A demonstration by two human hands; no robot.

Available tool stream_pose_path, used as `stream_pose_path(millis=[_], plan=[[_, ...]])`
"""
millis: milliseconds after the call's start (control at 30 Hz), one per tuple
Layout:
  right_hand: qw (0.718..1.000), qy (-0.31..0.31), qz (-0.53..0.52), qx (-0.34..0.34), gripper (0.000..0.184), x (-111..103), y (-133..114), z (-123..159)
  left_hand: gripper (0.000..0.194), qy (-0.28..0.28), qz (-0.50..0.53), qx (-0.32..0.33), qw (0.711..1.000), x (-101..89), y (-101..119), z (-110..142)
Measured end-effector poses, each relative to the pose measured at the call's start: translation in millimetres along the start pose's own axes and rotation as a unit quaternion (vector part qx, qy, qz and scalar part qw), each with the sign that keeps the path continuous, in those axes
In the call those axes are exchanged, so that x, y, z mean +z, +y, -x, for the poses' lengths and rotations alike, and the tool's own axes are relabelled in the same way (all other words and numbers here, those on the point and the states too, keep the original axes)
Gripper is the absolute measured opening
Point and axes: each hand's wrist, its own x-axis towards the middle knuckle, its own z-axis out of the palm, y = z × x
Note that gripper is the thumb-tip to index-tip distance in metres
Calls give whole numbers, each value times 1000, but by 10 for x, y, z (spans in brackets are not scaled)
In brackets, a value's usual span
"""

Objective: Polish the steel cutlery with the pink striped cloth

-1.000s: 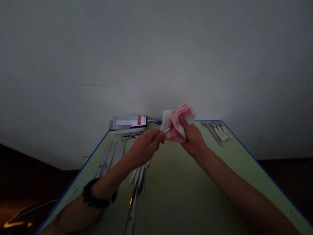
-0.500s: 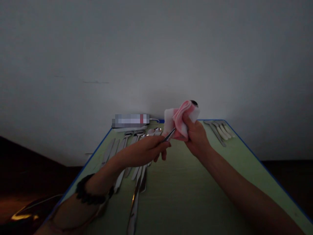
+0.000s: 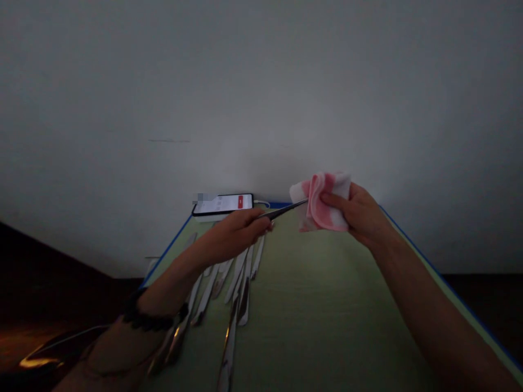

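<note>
Left hand (image 3: 241, 231): closed around one end of a slim metal utensil (image 3: 288, 207), thumb along the top. Type of utensil cannot be told, its far end being hidden in cloth.

Right hand (image 3: 365, 215): closed on a folded cloth (image 3: 322, 218), pink and white, thumb pressed on the front fold. The utensil runs from the left hand into the cloth's folds; both are held up over the far part of the counter (image 3: 318, 305).

Bracelet (image 3: 149, 319): dark, beaded, on the left wrist. Thin cord (image 3: 116, 373) farther up the same forearm.

Flatware (image 3: 244, 299): several metal pieces, lying lengthwise on the counter, beneath and beside the left hand and forearm, which cover parts of them; one long piece reaches the bottom of the view.

Phone (image 3: 220, 204): screen lit, at the counter's far left corner, on a white object (image 3: 206, 218); white cable (image 3: 261, 203) at its right end.

Counter: pale green, blue edging.

Wall (image 3: 261, 98): plain grey, behind the counter; thin horizontal mark (image 3: 169, 141) at left.
</note>
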Motion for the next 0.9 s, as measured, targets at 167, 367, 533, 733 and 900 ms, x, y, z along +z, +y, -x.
stream_pose_path(millis=[167,367,533,733,900], plan=[[977,-97,180,-53,25,-75,-148,65,38,57,-144,13,988,26,-39,-29],[942,-173,278,-74,15,-102,-227,100,37,-19,-107,81,991,64,-23,-17],[920,-196,331,-73,12,-108,-199,110,40,19,-110,68,991,100,28,-34],[912,-156,357,-129,19,-3,-177,131,47,93,-147,59,983,113,54,-1],[932,-134,315,-121,20,77,-207,183,43,115,-187,63,974,14,92,66]])
